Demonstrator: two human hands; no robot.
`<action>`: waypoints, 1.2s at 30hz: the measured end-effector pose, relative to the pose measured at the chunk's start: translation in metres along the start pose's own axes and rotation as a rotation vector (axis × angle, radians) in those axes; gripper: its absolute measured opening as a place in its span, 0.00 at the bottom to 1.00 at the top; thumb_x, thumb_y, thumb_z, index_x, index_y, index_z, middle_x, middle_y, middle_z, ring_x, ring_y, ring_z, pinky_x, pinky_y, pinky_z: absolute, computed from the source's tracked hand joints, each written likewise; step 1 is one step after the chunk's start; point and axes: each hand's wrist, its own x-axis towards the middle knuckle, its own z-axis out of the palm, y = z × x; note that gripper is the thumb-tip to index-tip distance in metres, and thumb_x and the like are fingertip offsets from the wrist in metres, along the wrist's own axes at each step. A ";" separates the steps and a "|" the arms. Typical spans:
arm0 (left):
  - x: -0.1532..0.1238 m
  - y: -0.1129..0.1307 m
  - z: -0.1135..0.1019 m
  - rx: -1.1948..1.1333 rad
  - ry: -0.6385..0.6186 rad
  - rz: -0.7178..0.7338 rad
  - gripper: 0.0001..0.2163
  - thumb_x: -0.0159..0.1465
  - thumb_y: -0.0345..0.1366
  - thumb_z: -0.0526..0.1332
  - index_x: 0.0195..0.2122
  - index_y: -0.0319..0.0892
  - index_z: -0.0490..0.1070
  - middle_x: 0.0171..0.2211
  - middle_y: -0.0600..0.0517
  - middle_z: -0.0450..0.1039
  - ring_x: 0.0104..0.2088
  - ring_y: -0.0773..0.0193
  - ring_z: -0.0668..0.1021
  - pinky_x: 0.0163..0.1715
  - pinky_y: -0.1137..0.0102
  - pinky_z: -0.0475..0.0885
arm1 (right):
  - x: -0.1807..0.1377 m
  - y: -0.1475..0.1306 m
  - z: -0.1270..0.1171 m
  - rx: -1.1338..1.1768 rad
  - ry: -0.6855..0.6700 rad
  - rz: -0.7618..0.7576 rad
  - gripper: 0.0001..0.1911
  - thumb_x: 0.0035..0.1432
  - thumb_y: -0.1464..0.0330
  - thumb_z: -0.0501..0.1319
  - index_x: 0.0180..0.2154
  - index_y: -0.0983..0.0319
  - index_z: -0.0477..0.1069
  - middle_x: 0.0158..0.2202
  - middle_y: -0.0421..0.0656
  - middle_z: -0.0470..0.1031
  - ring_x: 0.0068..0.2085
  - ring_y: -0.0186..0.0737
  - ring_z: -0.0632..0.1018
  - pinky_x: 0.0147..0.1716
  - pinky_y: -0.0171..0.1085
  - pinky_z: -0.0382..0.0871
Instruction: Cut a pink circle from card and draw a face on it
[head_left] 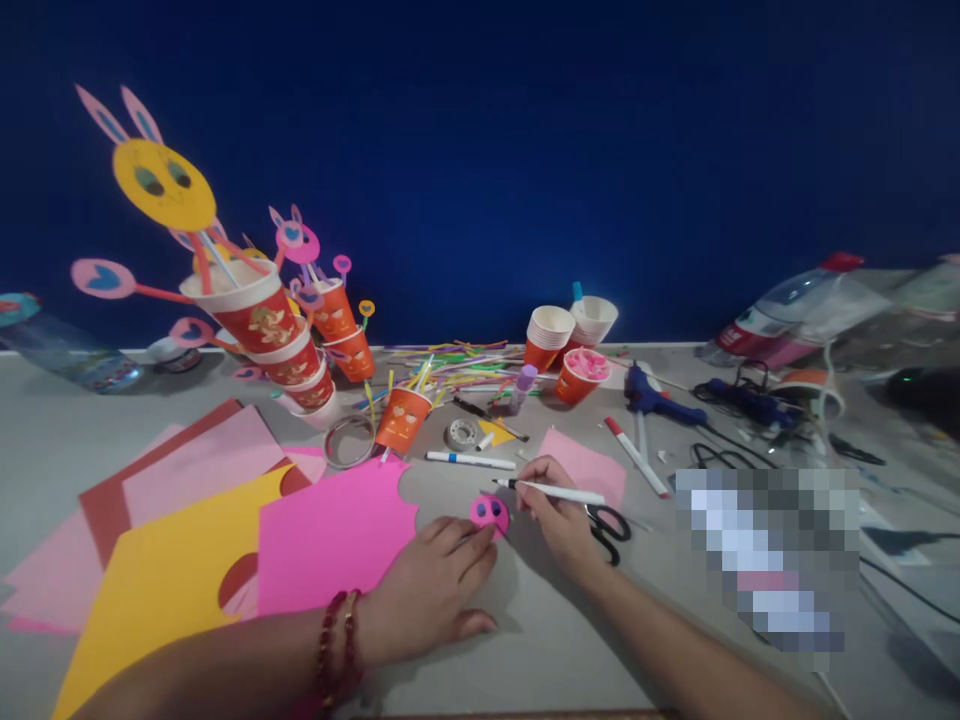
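Now our left hand (435, 590) lies flat, fingertips pinning the pink paper disc (490, 514) toward the desk's near edge. Just right of it, our right hand (555, 515) grips a white pen (551, 490), its length running leftward, tip just above the disc.

Under my left hand (431, 590) the small pink disc (490, 513) looks like matt paper; the pen (555, 491) in my right hand (559, 515) is smooth white plastic, and the table (540, 640) beneath is dull grey.
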 end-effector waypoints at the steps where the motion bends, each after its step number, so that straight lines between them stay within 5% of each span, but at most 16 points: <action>1: 0.000 0.000 0.001 -0.008 0.006 -0.004 0.33 0.66 0.58 0.60 0.62 0.37 0.64 0.65 0.44 0.66 0.57 0.49 0.69 0.58 0.58 0.64 | 0.000 0.000 -0.001 -0.004 0.004 -0.009 0.06 0.59 0.64 0.63 0.32 0.57 0.69 0.22 0.36 0.69 0.22 0.36 0.66 0.24 0.36 0.61; 9: -0.003 0.001 0.009 -0.052 0.135 0.004 0.29 0.66 0.54 0.62 0.61 0.38 0.64 0.61 0.42 0.69 0.58 0.48 0.70 0.58 0.55 0.67 | -0.003 -0.003 -0.007 -0.120 0.070 -0.222 0.09 0.62 0.59 0.63 0.38 0.58 0.74 0.32 0.43 0.75 0.31 0.42 0.73 0.31 0.40 0.69; 14: 0.002 -0.014 -0.025 -0.081 0.274 -0.056 0.09 0.70 0.35 0.58 0.49 0.40 0.72 0.51 0.44 0.75 0.51 0.54 0.74 0.54 0.58 0.69 | -0.001 -0.003 -0.012 -0.069 0.088 -0.168 0.11 0.63 0.58 0.63 0.41 0.58 0.74 0.31 0.42 0.76 0.29 0.41 0.72 0.28 0.39 0.69; 18: 0.021 -0.042 -0.058 0.020 0.310 -0.179 0.09 0.72 0.31 0.54 0.43 0.41 0.74 0.43 0.47 0.77 0.44 0.56 0.76 0.47 0.60 0.72 | 0.007 -0.002 -0.019 0.080 0.100 -0.120 0.13 0.62 0.55 0.63 0.39 0.58 0.73 0.29 0.43 0.76 0.25 0.39 0.71 0.22 0.36 0.65; 21: 0.046 -0.056 -0.068 0.136 0.224 -0.268 0.09 0.72 0.32 0.55 0.42 0.40 0.75 0.42 0.46 0.77 0.45 0.54 0.75 0.47 0.58 0.71 | 0.012 -0.004 -0.022 0.182 0.148 -0.116 0.15 0.59 0.53 0.66 0.35 0.57 0.71 0.25 0.40 0.75 0.22 0.36 0.69 0.21 0.36 0.66; 29: 0.110 -0.062 -0.047 0.151 0.186 -0.270 0.06 0.64 0.36 0.66 0.37 0.38 0.77 0.42 0.42 0.76 0.51 0.46 0.73 0.51 0.56 0.69 | 0.011 -0.011 -0.024 0.234 0.131 -0.096 0.18 0.54 0.53 0.69 0.29 0.59 0.69 0.21 0.37 0.72 0.22 0.35 0.70 0.22 0.33 0.66; 36: 0.112 -0.064 -0.042 0.025 0.257 -0.287 0.05 0.67 0.36 0.64 0.38 0.41 0.76 0.42 0.46 0.76 0.49 0.52 0.75 0.52 0.57 0.68 | 0.016 -0.014 -0.027 0.338 0.142 -0.021 0.17 0.53 0.56 0.69 0.28 0.59 0.67 0.19 0.36 0.70 0.19 0.33 0.66 0.19 0.33 0.63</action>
